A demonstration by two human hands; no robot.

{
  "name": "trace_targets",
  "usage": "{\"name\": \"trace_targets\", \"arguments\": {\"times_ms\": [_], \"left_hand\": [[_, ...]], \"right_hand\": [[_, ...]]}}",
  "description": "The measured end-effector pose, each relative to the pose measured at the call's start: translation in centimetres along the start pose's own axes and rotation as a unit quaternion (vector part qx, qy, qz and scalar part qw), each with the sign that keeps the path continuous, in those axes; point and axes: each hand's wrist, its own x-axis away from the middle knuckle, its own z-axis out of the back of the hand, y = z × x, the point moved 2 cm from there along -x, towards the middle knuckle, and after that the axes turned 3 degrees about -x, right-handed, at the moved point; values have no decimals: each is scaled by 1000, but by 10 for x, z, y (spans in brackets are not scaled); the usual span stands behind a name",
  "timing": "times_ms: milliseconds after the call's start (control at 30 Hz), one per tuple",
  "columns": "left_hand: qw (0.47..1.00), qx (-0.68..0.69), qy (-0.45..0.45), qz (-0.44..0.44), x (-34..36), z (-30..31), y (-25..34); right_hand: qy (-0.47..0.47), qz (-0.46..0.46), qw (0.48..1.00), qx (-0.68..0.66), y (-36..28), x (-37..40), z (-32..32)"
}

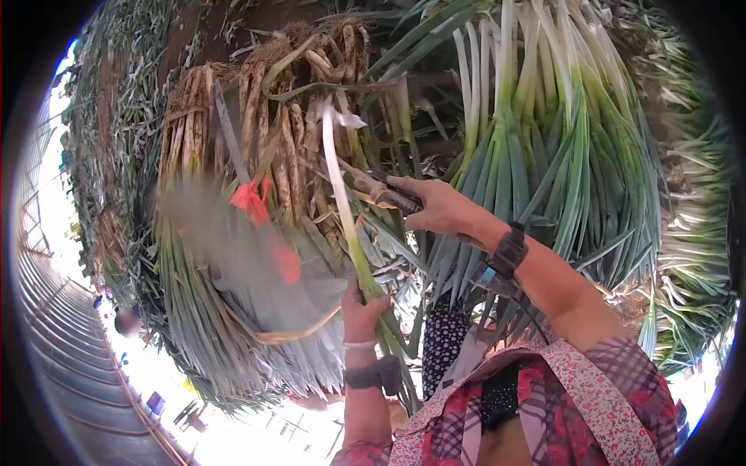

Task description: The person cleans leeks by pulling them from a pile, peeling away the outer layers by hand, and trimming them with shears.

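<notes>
Head view: I see left hand clamped on leek, stalk running upward. Right hand beside its white shaft, gripping maybe a knife.

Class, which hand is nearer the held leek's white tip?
Right. The right hand, holding a dark tool, is beside the leek just below its white tip; the left hand grips the green part farther down.

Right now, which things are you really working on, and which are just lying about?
In use: left hand gripping one onion stalk; right hand holding a dark tool by it.
Lying about: muddy onion bundle with red tie; clean green bundles.
</notes>
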Motion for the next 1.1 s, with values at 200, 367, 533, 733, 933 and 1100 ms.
{"name": "trace_targets", "arguments": {"times_ms": [200, 367, 533, 733, 933, 1100], "left_hand": [[986, -1, -87, -142, -7, -102, 110], [940, 101, -241, -219, -92, -252, 145], [905, -304, -45, -295, -140, -296, 20], [732, -435, 280, -443, -212, -111, 9], [672, -733, 35, -97, -214, -26, -6], [752, -657, 53, 19, -169, -15, -60]], "right_hand": [[184, 124, 945, -241, -97, 54, 114], [427, 163, 889, -33, -87, 109, 217], [412, -33, 893, 180, -19, 134, 194], [54, -16, 966, 251, 11, 126, 63], [97, -35, 953, 284, 24, 53, 22], [-68, -62, 963, 251, 18, 65, -22]]}}
